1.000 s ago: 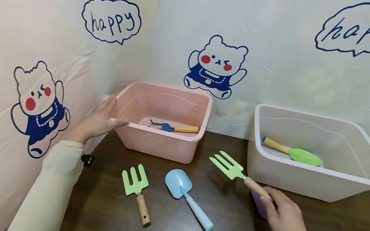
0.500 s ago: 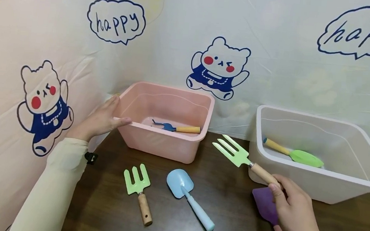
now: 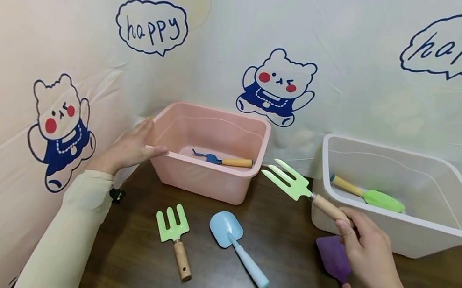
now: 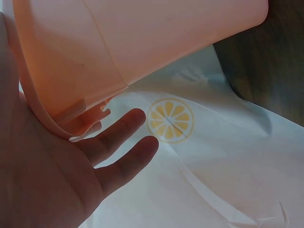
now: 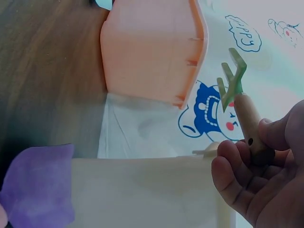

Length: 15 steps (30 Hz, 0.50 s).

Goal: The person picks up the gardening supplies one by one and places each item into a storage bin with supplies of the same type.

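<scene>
My right hand (image 3: pixel 368 247) pinches the wooden handle of a green three-pronged hand fork (image 3: pixel 290 183). The fork is raised in front of the gap between two bins, prongs toward the left. In the right wrist view, the fingers (image 5: pixel 230 175) and thumb close around the handle's end. My left hand (image 3: pixel 131 147) rests at the left corner of the pink bin (image 3: pixel 202 178), thumb along its front rim. The left wrist view shows two fairly straight fingers (image 4: pixel 123 164) outside the rim. A blue cultivator with a yellow handle (image 3: pixel 235 162) lies in the pink bin.
A second green hand fork (image 3: pixel 180 251) and a light blue trowel (image 3: pixel 248 265) lie on the dark table. The white bin (image 3: pixel 386 235) holds a green trowel (image 3: pixel 383 201). A purple shovel (image 3: pixel 333 258) lies near my right hand. Printed cloth (image 3: pixel 213 67) hangs behind the bins.
My right hand has lifted the hand fork higher and brought it slightly nearer the pink bin; the purple shovel now shows more. My left hand stays at the pink bin. The view shifted slightly.
</scene>
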### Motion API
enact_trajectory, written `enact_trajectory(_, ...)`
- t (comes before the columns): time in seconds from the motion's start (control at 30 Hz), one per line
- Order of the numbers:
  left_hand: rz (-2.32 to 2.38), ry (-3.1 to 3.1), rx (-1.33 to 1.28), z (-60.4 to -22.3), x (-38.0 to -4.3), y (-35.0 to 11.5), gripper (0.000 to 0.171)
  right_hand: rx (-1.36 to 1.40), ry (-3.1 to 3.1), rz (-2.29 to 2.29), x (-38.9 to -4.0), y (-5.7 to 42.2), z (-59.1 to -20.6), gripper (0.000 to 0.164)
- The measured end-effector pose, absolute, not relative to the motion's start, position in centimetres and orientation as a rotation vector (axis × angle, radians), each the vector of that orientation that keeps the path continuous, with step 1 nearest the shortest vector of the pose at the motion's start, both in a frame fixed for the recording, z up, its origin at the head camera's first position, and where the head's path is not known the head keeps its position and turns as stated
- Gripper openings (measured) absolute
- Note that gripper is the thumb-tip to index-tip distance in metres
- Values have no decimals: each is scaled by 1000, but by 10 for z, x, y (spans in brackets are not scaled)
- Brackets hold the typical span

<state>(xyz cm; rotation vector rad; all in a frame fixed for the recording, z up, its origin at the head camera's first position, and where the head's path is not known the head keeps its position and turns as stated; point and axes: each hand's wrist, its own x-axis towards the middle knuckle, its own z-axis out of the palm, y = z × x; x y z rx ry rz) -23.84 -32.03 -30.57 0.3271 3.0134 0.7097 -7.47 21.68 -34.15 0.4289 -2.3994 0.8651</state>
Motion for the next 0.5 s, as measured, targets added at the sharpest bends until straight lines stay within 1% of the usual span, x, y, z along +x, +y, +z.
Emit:
enact_trajectory(0.3, 694, 3029, 350, -307, -240, -322, 111, 462, -2414, 852, -85, 207, -334, 18)
enact_trajectory(0.5, 715, 3004, 320, -306, -239, -321, 113, 507, -2428, 800, -95, 198, -330, 17)
